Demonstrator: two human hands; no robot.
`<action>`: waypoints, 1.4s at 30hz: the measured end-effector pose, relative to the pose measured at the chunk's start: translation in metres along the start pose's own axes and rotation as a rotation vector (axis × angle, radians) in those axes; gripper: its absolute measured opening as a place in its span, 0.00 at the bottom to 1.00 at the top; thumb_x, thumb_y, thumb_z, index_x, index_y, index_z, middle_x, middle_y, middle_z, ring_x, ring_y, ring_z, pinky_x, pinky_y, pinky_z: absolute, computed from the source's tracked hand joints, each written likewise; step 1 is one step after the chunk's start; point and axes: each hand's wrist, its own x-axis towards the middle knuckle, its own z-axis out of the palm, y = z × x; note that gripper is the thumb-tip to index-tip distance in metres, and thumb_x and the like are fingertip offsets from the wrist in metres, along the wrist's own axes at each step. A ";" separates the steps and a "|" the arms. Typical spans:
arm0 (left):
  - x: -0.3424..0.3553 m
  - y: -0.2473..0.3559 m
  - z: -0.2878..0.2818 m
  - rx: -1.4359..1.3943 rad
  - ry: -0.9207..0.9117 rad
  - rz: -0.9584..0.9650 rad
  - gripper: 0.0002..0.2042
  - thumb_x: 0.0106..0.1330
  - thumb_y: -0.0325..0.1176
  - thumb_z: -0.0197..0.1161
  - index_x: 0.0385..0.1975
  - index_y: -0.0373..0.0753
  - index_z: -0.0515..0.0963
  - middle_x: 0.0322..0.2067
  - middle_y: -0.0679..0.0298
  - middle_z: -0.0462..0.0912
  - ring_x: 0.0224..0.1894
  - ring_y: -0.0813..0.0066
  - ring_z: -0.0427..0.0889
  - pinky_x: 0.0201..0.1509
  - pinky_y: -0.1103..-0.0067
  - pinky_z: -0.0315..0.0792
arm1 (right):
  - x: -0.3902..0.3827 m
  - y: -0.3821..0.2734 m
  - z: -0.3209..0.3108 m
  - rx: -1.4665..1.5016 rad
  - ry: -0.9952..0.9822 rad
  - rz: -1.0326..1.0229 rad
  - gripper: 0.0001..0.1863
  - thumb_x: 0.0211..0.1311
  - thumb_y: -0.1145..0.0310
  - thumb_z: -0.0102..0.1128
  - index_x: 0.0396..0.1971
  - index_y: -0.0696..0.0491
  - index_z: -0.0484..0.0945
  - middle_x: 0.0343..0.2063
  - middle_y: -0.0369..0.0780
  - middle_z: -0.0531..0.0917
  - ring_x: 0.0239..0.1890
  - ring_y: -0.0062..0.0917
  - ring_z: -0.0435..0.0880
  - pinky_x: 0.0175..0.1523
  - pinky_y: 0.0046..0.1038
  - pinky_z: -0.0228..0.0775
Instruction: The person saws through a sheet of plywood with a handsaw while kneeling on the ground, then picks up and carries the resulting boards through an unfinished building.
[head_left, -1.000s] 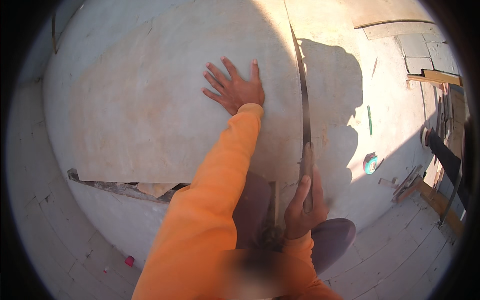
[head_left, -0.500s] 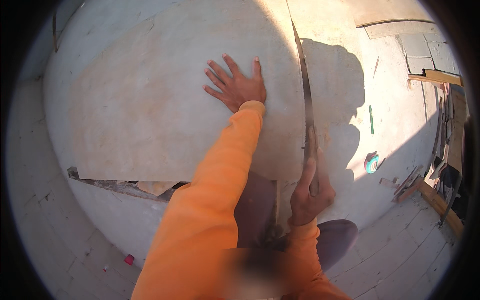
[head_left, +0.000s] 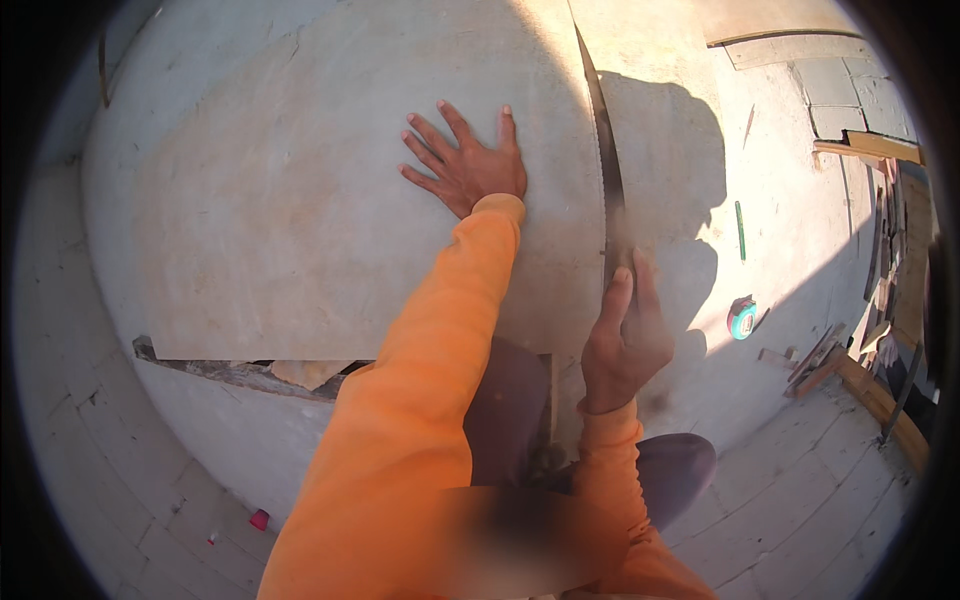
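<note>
My left hand (head_left: 466, 165) presses flat on a large pale board (head_left: 300, 200), its fingers spread. The board looks like a plywood sheet. My right hand (head_left: 626, 345) is closed round the handle of a handsaw, with the thumb laid along the top. The handsaw's long dark blade (head_left: 608, 150) points away from me and narrows toward the far side, its toothed edge facing left. It lies along a line at the board's right part. The grip itself is mostly hidden by my fingers, and the hand is slightly blurred.
Right of the saw lie a green pencil (head_left: 741, 232) and a teal tape measure (head_left: 742, 319). Wood scraps and planks (head_left: 880, 400) are heaped at the far right. A small red object (head_left: 259, 519) sits on the tiled floor (head_left: 130, 470) at lower left.
My right hand has pushed forward, away from me, with the handsaw. My left hand stays flat on the board; the whole view has shifted slightly.
</note>
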 end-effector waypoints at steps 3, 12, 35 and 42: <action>-0.004 0.014 0.002 -0.026 -0.003 0.020 0.44 0.71 0.73 0.41 0.79 0.48 0.56 0.80 0.51 0.46 0.83 0.53 0.40 0.82 0.50 0.32 | 0.119 -0.007 0.059 0.064 -0.084 -0.039 0.15 0.71 0.71 0.62 0.50 0.65 0.85 0.29 0.49 0.89 0.28 0.27 0.89 0.40 0.27 0.79; 0.006 -0.007 -0.001 0.013 0.016 0.000 0.44 0.72 0.73 0.41 0.79 0.48 0.55 0.80 0.50 0.45 0.83 0.53 0.39 0.83 0.50 0.31 | -0.047 -0.018 -0.039 -0.026 -0.016 -0.001 0.16 0.68 0.79 0.62 0.54 0.66 0.83 0.34 0.48 0.91 0.32 0.21 0.90 0.37 0.23 0.79; 0.003 -0.002 0.003 -0.006 0.005 0.015 0.43 0.72 0.72 0.41 0.79 0.48 0.56 0.80 0.50 0.46 0.83 0.53 0.39 0.83 0.50 0.32 | 0.064 -0.002 0.039 0.032 -0.057 -0.089 0.15 0.69 0.74 0.63 0.52 0.65 0.84 0.31 0.52 0.89 0.30 0.30 0.91 0.38 0.28 0.79; 0.002 -0.004 0.000 0.022 0.013 0.001 0.43 0.72 0.72 0.40 0.79 0.47 0.55 0.80 0.50 0.45 0.83 0.53 0.39 0.83 0.50 0.32 | -0.030 -0.014 -0.032 -0.023 -0.030 -0.035 0.15 0.69 0.78 0.61 0.54 0.67 0.82 0.35 0.50 0.91 0.33 0.22 0.90 0.39 0.22 0.80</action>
